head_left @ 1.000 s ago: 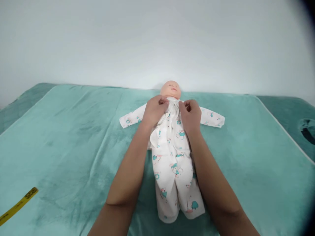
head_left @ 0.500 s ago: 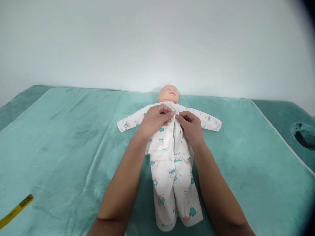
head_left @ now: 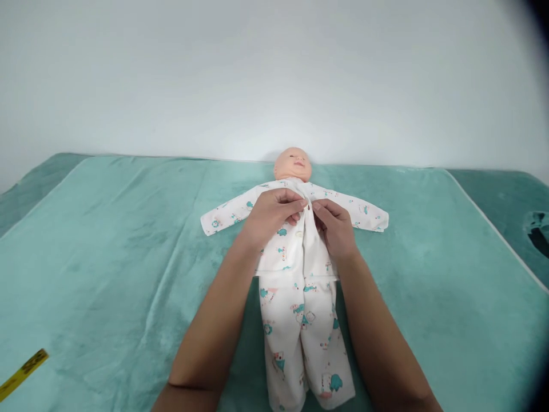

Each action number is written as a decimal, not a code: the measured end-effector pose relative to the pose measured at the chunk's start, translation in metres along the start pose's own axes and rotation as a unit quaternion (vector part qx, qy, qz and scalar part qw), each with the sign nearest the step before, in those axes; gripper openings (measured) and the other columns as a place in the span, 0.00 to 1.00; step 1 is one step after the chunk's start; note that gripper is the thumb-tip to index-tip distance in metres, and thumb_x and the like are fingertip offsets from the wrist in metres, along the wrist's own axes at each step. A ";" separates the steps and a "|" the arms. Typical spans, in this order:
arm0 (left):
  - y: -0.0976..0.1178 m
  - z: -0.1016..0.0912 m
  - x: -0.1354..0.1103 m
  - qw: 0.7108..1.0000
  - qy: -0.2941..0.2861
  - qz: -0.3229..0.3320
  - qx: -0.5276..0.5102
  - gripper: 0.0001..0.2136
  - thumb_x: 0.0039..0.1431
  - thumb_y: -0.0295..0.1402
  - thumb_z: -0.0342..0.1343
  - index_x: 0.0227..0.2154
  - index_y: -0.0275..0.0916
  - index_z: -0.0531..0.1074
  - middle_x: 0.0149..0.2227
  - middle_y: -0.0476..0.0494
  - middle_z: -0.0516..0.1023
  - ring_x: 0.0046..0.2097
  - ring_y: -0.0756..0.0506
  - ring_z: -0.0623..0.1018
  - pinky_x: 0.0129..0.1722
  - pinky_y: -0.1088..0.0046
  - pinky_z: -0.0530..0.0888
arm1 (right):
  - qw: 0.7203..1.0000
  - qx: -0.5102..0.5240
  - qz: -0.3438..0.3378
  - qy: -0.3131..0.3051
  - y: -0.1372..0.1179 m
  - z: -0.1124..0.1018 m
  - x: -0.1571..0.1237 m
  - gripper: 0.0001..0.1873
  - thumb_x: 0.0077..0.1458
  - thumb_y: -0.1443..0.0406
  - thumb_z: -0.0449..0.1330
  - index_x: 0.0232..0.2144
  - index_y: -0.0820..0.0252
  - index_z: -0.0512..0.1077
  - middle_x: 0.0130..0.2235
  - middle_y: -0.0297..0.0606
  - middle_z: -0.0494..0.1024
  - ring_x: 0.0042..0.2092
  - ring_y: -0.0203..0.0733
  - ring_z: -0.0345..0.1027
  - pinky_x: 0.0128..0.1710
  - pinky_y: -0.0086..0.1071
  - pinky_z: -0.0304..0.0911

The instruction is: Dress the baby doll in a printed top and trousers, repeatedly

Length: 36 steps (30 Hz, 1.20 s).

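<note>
A baby doll point(head_left: 293, 164) lies on its back in a white printed pajama top point(head_left: 281, 264) and matching pants point(head_left: 285, 320). Its sleeves stretch out to both sides. My left hand point(head_left: 277, 210) is closed, with thumb and forefinger pinching the left edge of the top's front opening at chest height. Just across the opening, my right hand point(head_left: 334, 223) pinches the other front edge, which shows a small dark buttonhole-like spot. A pale button point(head_left: 299, 234) sits lower on the left edge. My fingertips hide part of the chest.
Under the doll spreads a green cloth point(head_left: 128, 257) with a pale seam on each side. A yellow strip with dark markings point(head_left: 23, 375) lies at the lower left. A clear and dark object point(head_left: 539, 233) is at the right edge. The white wall point(head_left: 257, 74) rises behind.
Both hands have shifted slightly down and right on the chest, and my fingertips have drawn a little apart, exposing the dark spot. The whole view has moved slightly.
</note>
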State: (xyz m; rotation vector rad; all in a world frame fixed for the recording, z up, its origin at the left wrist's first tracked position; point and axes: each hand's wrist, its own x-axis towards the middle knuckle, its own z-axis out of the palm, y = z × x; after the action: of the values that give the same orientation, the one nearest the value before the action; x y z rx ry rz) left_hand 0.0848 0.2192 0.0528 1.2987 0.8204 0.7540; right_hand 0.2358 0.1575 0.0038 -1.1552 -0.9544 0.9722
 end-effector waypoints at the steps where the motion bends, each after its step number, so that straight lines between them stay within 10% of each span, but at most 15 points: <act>1: 0.000 0.000 0.000 1.000 0.003 0.000 0.004 0.10 0.53 0.38 0.66 0.28 0.37 0.75 0.25 0.47 0.75 0.26 0.53 0.72 0.25 0.78 0.69 | 1.000 0.003 -0.002 -0.004 0.001 -0.001 0.000 0.13 0.56 0.54 0.63 0.28 0.56 0.76 0.24 0.30 0.68 0.26 0.35 0.59 0.26 0.30 0.58; 16: 0.004 0.000 -0.002 0.998 -0.012 0.003 0.061 0.13 0.51 0.41 0.67 0.27 0.37 0.74 0.27 0.47 0.76 0.27 0.52 0.73 0.25 0.79 0.70 | 0.998 -0.026 0.001 -0.048 0.000 -0.005 0.002 0.16 0.47 0.59 0.71 0.37 0.54 0.71 0.20 0.23 0.66 0.22 0.32 0.59 0.23 0.28 0.55; 28: 0.012 0.008 -0.010 0.952 0.064 0.085 0.288 0.06 0.49 0.25 0.55 0.26 0.39 0.77 0.24 0.48 0.76 0.26 0.50 0.70 0.24 0.75 0.62 | 0.985 -0.142 -0.094 -0.008 0.002 0.000 0.001 0.10 0.49 0.65 0.66 0.35 0.54 0.71 0.28 0.27 0.64 0.28 0.32 0.56 0.27 0.29 0.55; 36: 0.009 0.004 -0.009 0.976 0.047 0.081 0.197 0.12 0.48 0.24 0.55 0.36 0.41 0.74 0.25 0.52 0.73 0.26 0.52 0.67 0.25 0.77 0.63 | 0.988 -0.128 -0.086 -0.011 0.001 0.001 0.003 0.12 0.49 0.64 0.68 0.36 0.54 0.71 0.31 0.29 0.68 0.30 0.33 0.57 0.29 0.30 0.56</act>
State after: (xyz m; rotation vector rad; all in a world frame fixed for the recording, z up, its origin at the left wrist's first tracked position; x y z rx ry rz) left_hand 0.0835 0.2110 0.0628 1.7097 0.9820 0.8122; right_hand 0.2359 0.1602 0.0036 -1.2540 -1.2025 0.7396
